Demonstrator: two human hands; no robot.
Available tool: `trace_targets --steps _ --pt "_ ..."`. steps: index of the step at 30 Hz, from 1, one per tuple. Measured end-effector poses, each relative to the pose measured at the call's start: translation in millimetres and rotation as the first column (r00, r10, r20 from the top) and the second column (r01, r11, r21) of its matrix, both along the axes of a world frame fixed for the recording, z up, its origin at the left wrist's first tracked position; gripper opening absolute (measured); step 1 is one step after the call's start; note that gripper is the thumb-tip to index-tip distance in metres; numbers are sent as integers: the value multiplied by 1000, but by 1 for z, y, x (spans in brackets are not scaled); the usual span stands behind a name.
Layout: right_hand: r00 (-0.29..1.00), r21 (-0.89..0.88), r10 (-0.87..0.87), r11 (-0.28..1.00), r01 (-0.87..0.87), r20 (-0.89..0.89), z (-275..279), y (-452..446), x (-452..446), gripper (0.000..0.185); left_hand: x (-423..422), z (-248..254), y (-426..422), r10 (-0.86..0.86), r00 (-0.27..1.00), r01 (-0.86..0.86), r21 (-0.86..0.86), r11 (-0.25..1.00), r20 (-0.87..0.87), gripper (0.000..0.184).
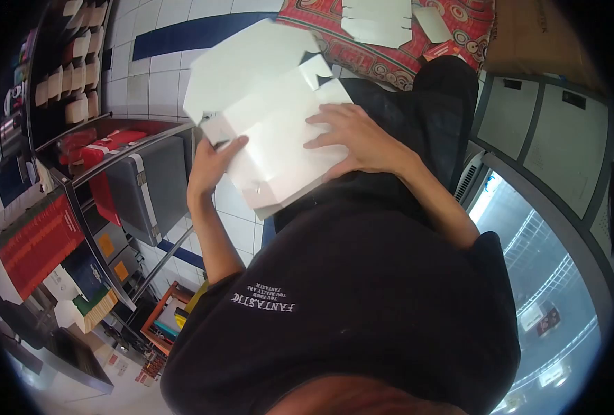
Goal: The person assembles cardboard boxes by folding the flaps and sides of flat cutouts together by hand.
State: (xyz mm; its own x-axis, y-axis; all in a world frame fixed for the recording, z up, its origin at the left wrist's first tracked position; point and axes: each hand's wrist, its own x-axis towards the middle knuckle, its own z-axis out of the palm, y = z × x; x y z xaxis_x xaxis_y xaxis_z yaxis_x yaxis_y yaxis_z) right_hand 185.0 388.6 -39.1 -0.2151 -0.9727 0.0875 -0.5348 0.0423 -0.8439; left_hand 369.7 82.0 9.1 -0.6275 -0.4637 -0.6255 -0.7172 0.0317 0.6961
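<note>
the left hand [213,164] is pinching the white carton [269,128] by its edge over the lap [417,114]; the right hand [359,138] is spreading wide across it (light, even pressure is probably sparing the creases).

1. Moderate indoor light; the white cardboard [272,131] looks brightest, with faint folds and soft edges.
2. Right of and below the cardboard, bluish glare streaks the glass [552,297].
3. Below it, the black shirt [362,297] shows little shading.
4. Outward from it, lines bow toward black corners.
</note>
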Motion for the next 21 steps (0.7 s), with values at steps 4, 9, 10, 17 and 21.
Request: trace_targets --steps 4,9,10,17,21 --pt "988 -73 155 985 -155 -6 -7 -3 0 32 20 -1 29 85 988 -133 -420 898 -130 114" --pt "972 -24 194 981 -192 133 15 -16 -9 16 9 54 60 -256 937 -98 -882 461 -238 96" --pt "970 -27 206 979 -204 131 18 -18 -13 16 7 72 53 -382 908 181 -663 726 -171 88" --pt "942 -13 257 965 -260 217 21 -16 -24 15 6 121 66 -746 663 718 -334 611 61 52" --pt "984 -126 -24 992 1 -175 18 -4 -5 12 20 109 98 -756 622 752 -423 506 203 20"
